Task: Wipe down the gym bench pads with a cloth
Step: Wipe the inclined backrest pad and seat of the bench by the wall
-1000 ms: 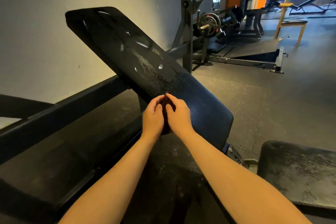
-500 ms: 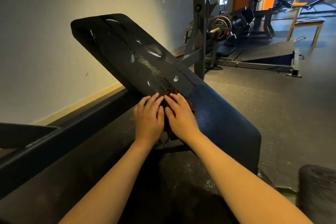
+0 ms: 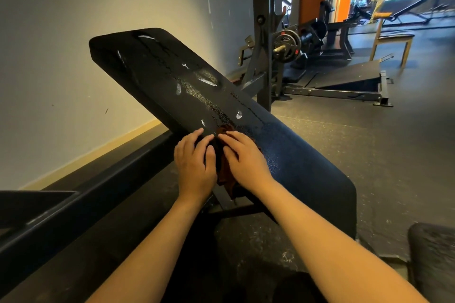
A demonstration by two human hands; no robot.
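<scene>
A long black bench back pad (image 3: 172, 81) slopes up to the left, wet with droplets and shiny streaks along its middle. A dark brown cloth (image 3: 222, 167) lies on the pad's near edge, mostly hidden under my hands. My left hand (image 3: 194, 162) and my right hand (image 3: 243, 157) lie side by side on it with fingers stretched out flat, pressing it against the pad. Only a strip of the cloth shows between them and below my right palm.
A second dark pad (image 3: 433, 253) sits at the lower right corner. A black steel beam (image 3: 86, 204) runs along the left by the pale wall. Behind the pad stands an upright rack post (image 3: 263, 32) with weight plates (image 3: 286, 48); a wooden stool (image 3: 391, 39) is farther back.
Both hands went from bunched fingers at the pad's lower part to flat fingers spread on the cloth, sliding up the pad. The camera view moved closer and to the left.
</scene>
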